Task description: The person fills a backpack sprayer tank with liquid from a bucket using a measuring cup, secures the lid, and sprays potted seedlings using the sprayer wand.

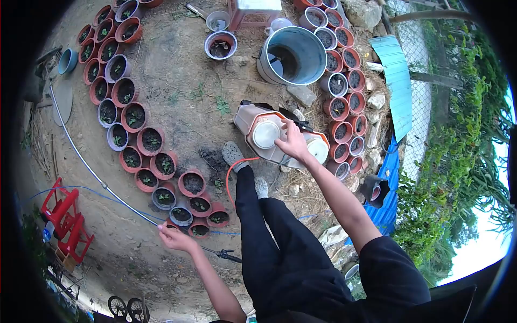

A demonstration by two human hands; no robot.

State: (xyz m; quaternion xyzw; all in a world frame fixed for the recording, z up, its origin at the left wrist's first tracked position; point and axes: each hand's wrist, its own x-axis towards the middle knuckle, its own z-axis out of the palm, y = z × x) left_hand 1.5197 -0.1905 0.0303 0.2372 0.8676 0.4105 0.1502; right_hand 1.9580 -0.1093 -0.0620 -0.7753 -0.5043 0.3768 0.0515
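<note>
My left hand [176,238] is closed around the end of a long thin metal spray wand [102,183], which reaches away to the upper left. A backpack sprayer tank [245,119], pale with orange edging, rests on the ground before my feet. On it are a round white cap [266,134] and a second white round part [318,149]. My right hand [293,144] is over the tank at the right edge of the cap, thumb and fingers apart. Whether its fingertips touch the cap I cannot tell. An orange hose [230,180] curves from the tank toward my leg.
Rows of potted seedlings [151,140] curve along the left. More soil-filled pots [337,107] line the right, beside rocks [377,100] and a fence. A large bucket [264,59] with dark contents stands beyond the tank. Red plastic stools [70,226] are at the far left.
</note>
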